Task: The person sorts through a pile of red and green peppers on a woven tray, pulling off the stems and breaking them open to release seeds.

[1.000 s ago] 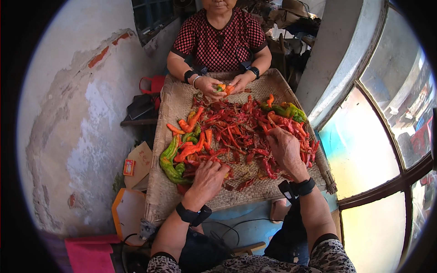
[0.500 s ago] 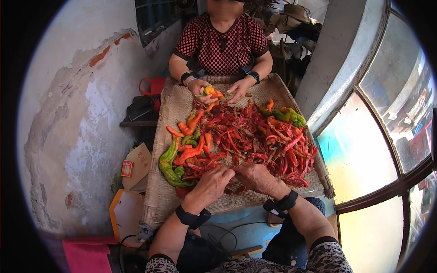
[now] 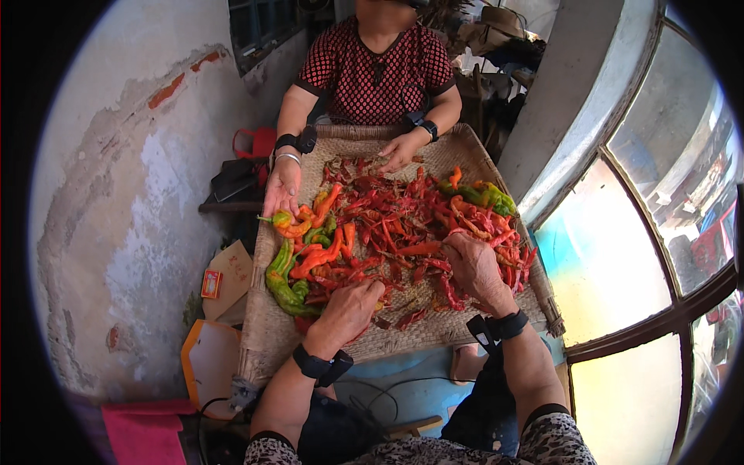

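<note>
A shallow woven basket tray point(image 3: 263, 341) holds a heap of wrinkled red chili peppers point(image 3: 387, 217). My left hand point(image 3: 350, 311) is closed low over the heap's near edge; its fingertips hide what they pinch. To the right, my right hand point(image 3: 474, 267) is closed over the pile, with an orange-red chili pepper point(image 3: 421, 249) reaching left from its fingers. Bigger green peppers point(image 3: 285, 283) and orange peppers point(image 3: 319, 260) lie along the tray's left side. Across from me, a person's hand point(image 3: 282, 190) is open above a yellow-orange pepper point(image 3: 291, 225); their other hand point(image 3: 401, 150) rests by the far chilies.
More green peppers point(image 3: 488, 195) lie at the tray's right edge. A peeling wall point(image 3: 139, 194) stands on the left, a curved paned window point(image 3: 608, 256) on the right. Left of the tray are a dark bag point(image 3: 232, 180), a red bag point(image 3: 260, 143) and an orange-edged board point(image 3: 211, 360).
My hands have parted: the right moved right and farther over the pile, the left slightly left. The other person's hand carried the yellow-orange pepper to the tray's left edge.
</note>
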A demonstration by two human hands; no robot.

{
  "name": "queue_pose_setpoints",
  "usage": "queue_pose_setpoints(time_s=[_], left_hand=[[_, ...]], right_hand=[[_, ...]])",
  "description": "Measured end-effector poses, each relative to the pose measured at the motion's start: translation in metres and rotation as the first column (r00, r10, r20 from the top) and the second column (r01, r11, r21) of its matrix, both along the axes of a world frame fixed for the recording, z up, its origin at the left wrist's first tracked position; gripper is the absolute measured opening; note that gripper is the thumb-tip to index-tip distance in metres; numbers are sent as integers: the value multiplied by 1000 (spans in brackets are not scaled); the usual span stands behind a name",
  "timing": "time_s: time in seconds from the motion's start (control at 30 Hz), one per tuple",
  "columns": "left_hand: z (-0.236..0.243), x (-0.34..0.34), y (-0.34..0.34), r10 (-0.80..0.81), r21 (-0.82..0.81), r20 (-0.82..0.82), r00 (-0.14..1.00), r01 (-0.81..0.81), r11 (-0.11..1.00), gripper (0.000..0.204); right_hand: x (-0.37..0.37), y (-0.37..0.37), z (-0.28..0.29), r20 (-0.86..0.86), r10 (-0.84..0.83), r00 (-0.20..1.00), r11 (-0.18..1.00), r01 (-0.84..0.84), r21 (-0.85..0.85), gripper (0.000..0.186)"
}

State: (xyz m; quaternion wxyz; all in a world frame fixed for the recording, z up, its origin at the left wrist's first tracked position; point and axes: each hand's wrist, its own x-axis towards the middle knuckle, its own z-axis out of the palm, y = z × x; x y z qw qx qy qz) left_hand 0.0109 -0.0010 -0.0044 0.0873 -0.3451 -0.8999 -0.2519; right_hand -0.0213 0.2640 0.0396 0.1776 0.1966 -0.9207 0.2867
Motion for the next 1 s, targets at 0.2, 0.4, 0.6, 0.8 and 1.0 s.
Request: queue_pose_setpoints(time_s=[0.2, 0.4, 0.6, 0.8, 1.0], left_hand=[[1, -2, -1, 33, -95, 1, 999, -33, 995, 11], [0, 3, 3, 27, 32, -65, 998, -25, 999, 15], [8, 4, 11, -13, 111, 47, 999, 8, 994, 20], [15, -3, 1, -46, 119, 87, 995, 35, 992, 23], [30, -16, -26, 280, -2, 83, 956, -281, 960, 16]], right_hand=[[-9, 30, 6, -262, -401, 878, 896, 435, 87, 20], [16, -10, -9, -17, 138, 990, 990, -139, -11, 40], [23, -50, -53, 154, 385, 910, 904, -406, 134, 26], [21, -51, -39, 69, 368, 927, 886, -372, 276, 16], [4, -1, 3, -110, -3, 994, 995, 15, 103, 16]])
